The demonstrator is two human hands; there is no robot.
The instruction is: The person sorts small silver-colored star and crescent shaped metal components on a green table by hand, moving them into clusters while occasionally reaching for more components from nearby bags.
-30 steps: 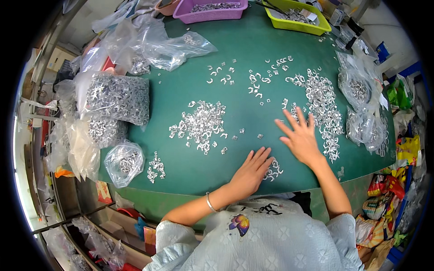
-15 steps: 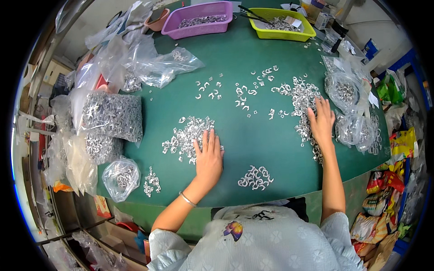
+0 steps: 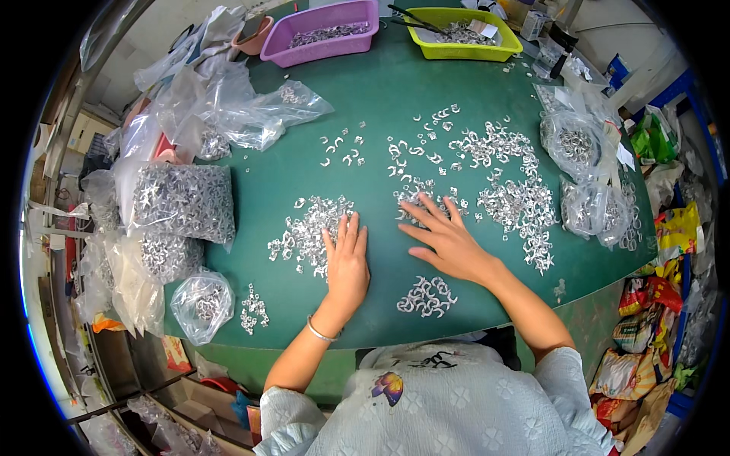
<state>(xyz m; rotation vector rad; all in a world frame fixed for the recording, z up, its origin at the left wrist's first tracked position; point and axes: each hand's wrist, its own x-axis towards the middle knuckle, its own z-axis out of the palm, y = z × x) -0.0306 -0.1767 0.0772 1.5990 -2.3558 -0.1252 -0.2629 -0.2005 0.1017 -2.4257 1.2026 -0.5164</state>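
Note:
My left hand (image 3: 347, 267) lies flat on the green tabletop (image 3: 395, 251), fingers stretched out over the right side of a pile of small silver metal pieces (image 3: 304, 232). Fingers spread, my right hand (image 3: 456, 247) rests palm down at the middle, its fingertips on a loose batch of silver pieces (image 3: 414, 190). Neither hand grips anything. To the right spreads a larger heap of shiny pieces (image 3: 517, 201). Between my forearms, near the front edge, sits a small group of crescent-shaped pieces (image 3: 426, 296). A little cluster of silver bits (image 3: 253, 311) lies further left.
At the back stand a purple basin (image 3: 327, 52) and a yellow-green basin (image 3: 464, 52), both holding metal pieces. Full clear bags (image 3: 186, 199) crowd the left side, with an open bag (image 3: 201, 308) nearer. More bags of parts (image 3: 578, 144) line the right edge.
My right hand has swept left from the large heap to the table's middle, fingers now spread, with a batch of pieces under its fingertips. My left hand stays beside its pile.

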